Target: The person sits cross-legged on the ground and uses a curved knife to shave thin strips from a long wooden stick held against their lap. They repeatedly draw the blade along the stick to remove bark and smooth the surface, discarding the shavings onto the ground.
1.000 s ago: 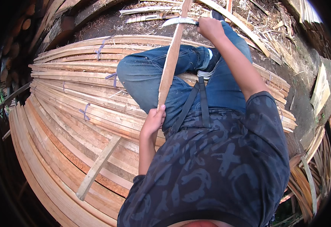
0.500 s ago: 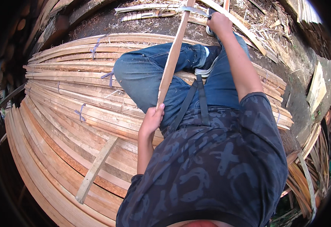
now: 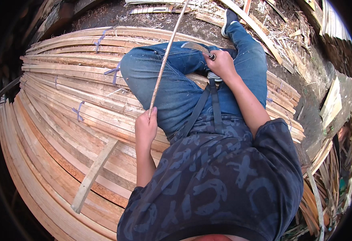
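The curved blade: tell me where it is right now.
In the head view, the curved blade lies across the person's bent knee in blue jeans, gripped by the right hand, just right of the thin wooden strip.

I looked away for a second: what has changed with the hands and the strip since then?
The right hand drew the curved blade back from the far end of the thin wood strip toward the lap. The strip now shows edge-on. The left hand kept its grip on the strip's near end; the stacked slats are unmoved.
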Tool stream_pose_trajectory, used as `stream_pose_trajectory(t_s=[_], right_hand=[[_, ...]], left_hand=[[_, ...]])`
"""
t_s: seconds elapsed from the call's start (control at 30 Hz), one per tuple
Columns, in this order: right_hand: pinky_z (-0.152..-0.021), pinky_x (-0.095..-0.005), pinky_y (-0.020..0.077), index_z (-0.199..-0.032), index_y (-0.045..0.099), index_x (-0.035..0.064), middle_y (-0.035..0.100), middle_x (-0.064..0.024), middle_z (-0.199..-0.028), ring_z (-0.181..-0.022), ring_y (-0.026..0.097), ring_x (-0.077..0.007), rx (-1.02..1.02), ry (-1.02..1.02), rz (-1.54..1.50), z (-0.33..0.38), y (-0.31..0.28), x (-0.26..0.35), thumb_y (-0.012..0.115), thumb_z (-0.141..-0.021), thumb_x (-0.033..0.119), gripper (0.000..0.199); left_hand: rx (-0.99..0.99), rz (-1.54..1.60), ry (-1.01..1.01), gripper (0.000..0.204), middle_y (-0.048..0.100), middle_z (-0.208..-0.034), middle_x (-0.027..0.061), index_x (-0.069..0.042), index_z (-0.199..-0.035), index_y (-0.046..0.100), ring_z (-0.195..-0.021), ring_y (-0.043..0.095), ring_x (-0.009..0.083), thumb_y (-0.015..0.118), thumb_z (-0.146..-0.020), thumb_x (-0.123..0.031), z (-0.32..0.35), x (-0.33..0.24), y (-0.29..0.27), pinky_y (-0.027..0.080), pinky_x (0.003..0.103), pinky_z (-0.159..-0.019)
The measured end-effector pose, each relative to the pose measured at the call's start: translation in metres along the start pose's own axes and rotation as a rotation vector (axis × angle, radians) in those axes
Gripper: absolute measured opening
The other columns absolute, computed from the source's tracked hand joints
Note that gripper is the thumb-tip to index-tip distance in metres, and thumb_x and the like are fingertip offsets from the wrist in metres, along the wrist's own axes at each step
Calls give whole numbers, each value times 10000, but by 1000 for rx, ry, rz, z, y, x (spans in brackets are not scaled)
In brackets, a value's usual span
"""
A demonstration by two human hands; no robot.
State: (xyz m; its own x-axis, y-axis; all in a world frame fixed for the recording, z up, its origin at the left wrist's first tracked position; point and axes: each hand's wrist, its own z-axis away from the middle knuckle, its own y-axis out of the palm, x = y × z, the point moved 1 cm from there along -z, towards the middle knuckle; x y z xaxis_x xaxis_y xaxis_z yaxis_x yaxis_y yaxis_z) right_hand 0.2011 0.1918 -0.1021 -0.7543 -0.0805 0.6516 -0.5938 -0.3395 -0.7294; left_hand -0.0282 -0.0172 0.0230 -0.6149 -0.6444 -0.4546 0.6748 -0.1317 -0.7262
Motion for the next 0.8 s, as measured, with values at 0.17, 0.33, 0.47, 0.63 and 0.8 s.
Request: stream_pose_trajectory(t_s=[0.17,0.33,0.47,0.63,0.8], right_hand=[[-676,-467,530,-806,721,54,651,-208,-697,-715,650,-391,-6,-29,68,-11,-16,16,654,-789,303,258],[-643,-455,538,-800,732,78,648,-200,-674,-671,653,-377,-62,-109,152,-12,-24,32,653,-783,275,213],[-633,-442,542,-857,741,94,651,-193,-677,-666,657,-363,-43,-136,230,-20,-29,43,659,-775,268,209],[-627,-429,547,-916,741,118,662,-185,-698,-666,665,-350,-8,-165,281,-29,-36,56,657,-776,274,226],[-628,-431,549,-887,730,95,676,-171,-735,-682,674,-339,42,-201,392,-41,-33,56,649,-785,267,215]], left_hand=[[-34,-83,-44,441,542,-622,256,37,-723,572,-600,564,422,497,-965,-325,3,2,5,423,453,-557],[-32,-33,-51,431,533,-615,262,50,-735,578,-589,557,423,508,-963,-309,-3,3,9,423,448,-552],[19,61,-100,442,504,-588,257,68,-713,563,-536,517,392,514,-964,-292,-9,3,8,411,425,-539],[39,95,-107,455,487,-571,256,72,-692,553,-514,509,370,517,-966,-289,-15,7,9,404,421,-530],[54,92,-105,451,493,-566,252,75,-700,562,-513,517,378,520,-965,-287,-17,11,9,406,422,-526]])
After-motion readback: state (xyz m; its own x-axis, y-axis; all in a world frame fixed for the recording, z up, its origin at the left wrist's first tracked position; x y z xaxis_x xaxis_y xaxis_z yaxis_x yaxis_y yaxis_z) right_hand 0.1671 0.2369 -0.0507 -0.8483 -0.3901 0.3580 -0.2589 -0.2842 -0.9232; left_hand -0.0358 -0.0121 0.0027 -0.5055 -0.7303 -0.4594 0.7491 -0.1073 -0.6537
